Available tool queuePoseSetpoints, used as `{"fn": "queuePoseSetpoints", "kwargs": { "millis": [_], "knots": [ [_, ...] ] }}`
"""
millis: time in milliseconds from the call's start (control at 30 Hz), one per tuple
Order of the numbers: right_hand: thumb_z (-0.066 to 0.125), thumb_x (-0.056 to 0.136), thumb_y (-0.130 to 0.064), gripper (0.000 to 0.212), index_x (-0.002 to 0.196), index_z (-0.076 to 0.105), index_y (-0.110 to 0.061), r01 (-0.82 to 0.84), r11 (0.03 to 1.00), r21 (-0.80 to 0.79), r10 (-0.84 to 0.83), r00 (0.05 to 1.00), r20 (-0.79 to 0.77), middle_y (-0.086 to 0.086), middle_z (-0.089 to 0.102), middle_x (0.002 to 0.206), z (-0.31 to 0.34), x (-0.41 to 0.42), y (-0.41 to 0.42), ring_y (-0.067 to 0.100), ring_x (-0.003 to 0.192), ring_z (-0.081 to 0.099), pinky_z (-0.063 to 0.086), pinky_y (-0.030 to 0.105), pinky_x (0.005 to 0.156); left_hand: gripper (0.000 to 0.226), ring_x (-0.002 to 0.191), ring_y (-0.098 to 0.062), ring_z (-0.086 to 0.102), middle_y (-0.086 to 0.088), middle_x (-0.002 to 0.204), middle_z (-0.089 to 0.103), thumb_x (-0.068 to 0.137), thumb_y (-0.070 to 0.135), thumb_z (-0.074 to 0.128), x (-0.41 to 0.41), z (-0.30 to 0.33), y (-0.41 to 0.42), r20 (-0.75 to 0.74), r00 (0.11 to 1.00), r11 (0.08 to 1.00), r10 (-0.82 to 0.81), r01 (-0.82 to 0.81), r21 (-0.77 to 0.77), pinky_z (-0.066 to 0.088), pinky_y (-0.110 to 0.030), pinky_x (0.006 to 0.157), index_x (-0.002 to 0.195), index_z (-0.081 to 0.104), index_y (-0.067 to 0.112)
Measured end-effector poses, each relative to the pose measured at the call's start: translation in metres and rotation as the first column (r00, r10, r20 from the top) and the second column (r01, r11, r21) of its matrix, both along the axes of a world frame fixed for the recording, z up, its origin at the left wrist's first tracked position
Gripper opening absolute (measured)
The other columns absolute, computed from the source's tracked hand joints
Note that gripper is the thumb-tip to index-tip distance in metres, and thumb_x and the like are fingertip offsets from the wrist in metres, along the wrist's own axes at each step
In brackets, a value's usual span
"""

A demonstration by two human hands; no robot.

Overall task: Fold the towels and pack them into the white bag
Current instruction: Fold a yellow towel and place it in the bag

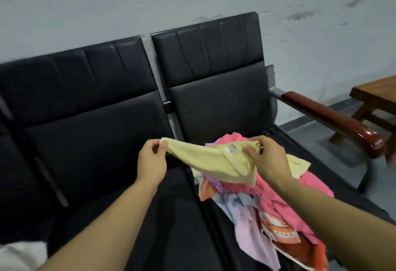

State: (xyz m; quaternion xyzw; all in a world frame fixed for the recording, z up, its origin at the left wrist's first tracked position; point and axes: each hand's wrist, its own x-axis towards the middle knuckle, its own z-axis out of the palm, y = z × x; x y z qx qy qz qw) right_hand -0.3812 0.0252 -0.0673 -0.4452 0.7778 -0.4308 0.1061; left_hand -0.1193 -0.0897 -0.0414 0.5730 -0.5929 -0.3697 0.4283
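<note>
A pale yellow towel (211,160) with a small white label hangs stretched between my hands above the seats. My left hand (152,161) pinches its left corner. My right hand (267,157) grips its right end. Below and to the right, a heap of towels (272,204) in pink, lilac, light blue and orange lies on the right black seat. A bit of white fabric (21,255) shows at the bottom left corner; I cannot tell whether it is the white bag.
A row of black padded seats (90,133) stands against a pale wall. A reddish wooden armrest (336,118) closes the right end. A wooden bench (375,97) stands on the grey floor at the far right.
</note>
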Motion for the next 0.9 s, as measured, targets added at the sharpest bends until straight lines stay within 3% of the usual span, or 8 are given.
{"fn": "queuePoseSetpoints", "kwargs": {
  "millis": [133, 333, 433, 500, 633, 700, 800, 900],
  "knots": [
    [0.063, 0.096, -0.035, 0.009, 0.092, 0.066, -0.029, -0.105, 0.994, -0.024, 0.103, 0.993, -0.062, -0.011, 0.062, 0.076, 0.025, 0.052, -0.005, 0.003, 0.070, 0.057, 0.037, 0.017, 0.059, 0.019, 0.111, -0.018, 0.062, 0.004, 0.118, 0.065, 0.106, 0.039, 0.049, 0.072, 0.022, 0.007, -0.168, 0.973, 0.985, 0.158, -0.142, 0.100, 0.050, -0.042, 0.103, 0.118, 0.060, 0.028],
    [0.047, 0.105, -0.036, 0.042, 0.070, 0.056, -0.016, -0.226, 0.974, -0.001, 0.226, 0.973, -0.042, -0.001, 0.057, 0.067, 0.041, 0.130, -0.023, 0.017, 0.065, 0.053, 0.035, 0.034, 0.059, 0.022, 0.103, -0.020, 0.065, -0.005, 0.112, 0.067, 0.106, 0.028, 0.050, 0.160, 0.057, 0.030, -0.403, 0.872, 0.961, 0.277, -0.243, 0.135, 0.053, -0.039, 0.095, 0.120, 0.062, 0.017],
    [0.038, 0.109, -0.031, 0.048, 0.066, 0.049, -0.010, -0.235, 0.972, 0.018, 0.233, 0.969, 0.080, 0.000, 0.049, 0.061, 0.052, 0.160, -0.024, 0.017, 0.060, 0.045, 0.031, 0.033, 0.063, 0.014, 0.102, -0.022, 0.064, -0.001, 0.110, 0.067, 0.105, 0.034, 0.050, 0.192, 0.068, 0.043, -0.342, 0.885, 0.949, 0.316, -0.299, 0.103, 0.054, -0.041, 0.090, 0.105, 0.063, 0.029],
    [0.037, 0.108, -0.030, 0.049, 0.066, 0.051, -0.008, -0.194, 0.981, -0.028, 0.193, 0.929, 0.315, 0.002, 0.050, 0.060, 0.054, 0.172, -0.025, 0.017, 0.059, 0.046, 0.034, 0.032, 0.058, 0.015, 0.100, -0.021, 0.063, 0.002, 0.109, 0.067, 0.103, 0.040, 0.049, 0.207, 0.072, 0.053, -0.245, 0.912, 0.945, 0.328, -0.321, 0.066, 0.054, -0.042, 0.085, 0.106, 0.062, 0.033],
    [0.044, 0.105, -0.024, 0.032, 0.077, 0.057, -0.015, -0.115, 0.992, -0.046, 0.110, 0.650, 0.752, 0.004, 0.054, 0.069, 0.058, 0.192, -0.020, 0.018, 0.060, 0.051, 0.042, 0.030, 0.055, 0.019, 0.097, -0.020, 0.064, 0.002, 0.107, 0.068, 0.101, 0.035, 0.052, 0.219, 0.076, 0.064, -0.230, 0.934, 0.962, 0.274, -0.262, 0.083, 0.053, -0.040, 0.083, 0.110, 0.066, 0.027],
    [0.047, 0.104, -0.035, 0.030, 0.083, 0.060, -0.019, -0.187, 0.982, -0.024, 0.140, 0.640, 0.755, 0.002, 0.063, 0.079, 0.056, 0.199, -0.020, 0.018, 0.070, 0.060, 0.051, 0.034, 0.064, 0.021, 0.087, -0.022, 0.060, -0.002, 0.098, 0.065, 0.099, 0.030, 0.050, 0.220, 0.071, 0.066, -0.155, 0.958, 0.963, 0.243, -0.219, 0.159, 0.047, -0.038, 0.075, 0.103, 0.066, 0.018],
    [0.055, 0.089, -0.064, 0.053, 0.083, 0.070, -0.014, -0.180, 0.980, 0.089, 0.078, 0.749, 0.658, 0.002, 0.074, 0.082, 0.056, 0.206, -0.025, 0.020, 0.080, 0.070, 0.057, 0.039, 0.081, 0.022, 0.098, -0.020, 0.058, 0.001, 0.108, 0.057, 0.098, 0.040, 0.059, 0.216, 0.053, 0.070, 0.209, 0.974, 0.964, 0.091, -0.139, 0.229, 0.044, -0.034, 0.082, 0.111, 0.053, 0.023],
    [0.067, 0.086, -0.060, 0.054, 0.077, 0.060, -0.007, -0.239, 0.971, 0.026, 0.172, 0.766, 0.620, 0.006, 0.058, 0.075, 0.059, 0.217, -0.026, 0.019, 0.072, 0.055, 0.044, 0.033, 0.070, 0.036, 0.111, -0.017, 0.065, 0.005, 0.117, 0.067, 0.095, 0.049, 0.066, 0.190, 0.052, 0.084, -0.005, 0.997, 0.967, -0.081, 0.079, 0.241, 0.054, -0.037, 0.097, 0.119, 0.063, 0.022]
  ]
}}
